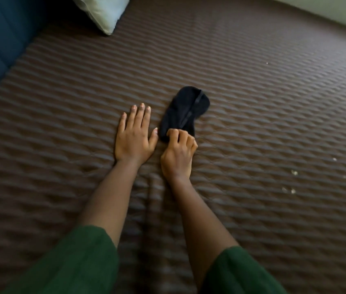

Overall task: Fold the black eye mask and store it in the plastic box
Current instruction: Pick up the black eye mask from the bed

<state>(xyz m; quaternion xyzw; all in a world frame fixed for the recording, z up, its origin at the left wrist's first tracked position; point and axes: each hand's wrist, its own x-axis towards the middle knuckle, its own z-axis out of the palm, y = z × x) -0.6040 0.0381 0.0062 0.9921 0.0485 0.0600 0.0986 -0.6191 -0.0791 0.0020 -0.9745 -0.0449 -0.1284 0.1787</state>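
Your right hand (pixel 178 153) pinches the near end of the black eye mask (pixel 185 113), which lies on the brown quilted bed (pixel 273 124). Your left hand (pixel 134 134) rests flat and spread just left of the mask. A pillow (pixel 102 11) sits far beyond it.

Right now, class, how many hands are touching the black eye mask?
1. The right hand pinches the near end of the black eye mask. The left hand lies flat on the brown quilted bedspread beside it, apparently not touching.
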